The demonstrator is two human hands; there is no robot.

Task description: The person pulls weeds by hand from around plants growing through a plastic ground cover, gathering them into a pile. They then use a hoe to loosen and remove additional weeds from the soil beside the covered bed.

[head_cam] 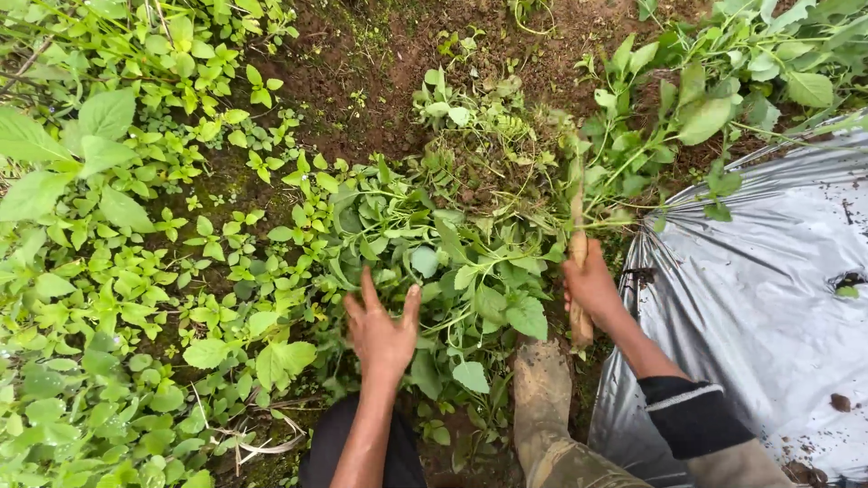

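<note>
My left hand (382, 327) reaches into a clump of leafy green weeds (434, 248), fingers spread apart and resting on the leaves, holding nothing that I can see. My right hand (592, 287) is closed around a wooden handle (578, 246) that runs upward into the plants; the tool's head is hidden among stems and leaves. Bare brown soil (380, 63) lies beyond the clump.
A silver plastic mulch sheet (768, 289) covers the ground on the right, with a small hole (848, 282) in it. Dense green weeds (108, 271) fill the left side. My muddy boot (542, 380) stands between my arms.
</note>
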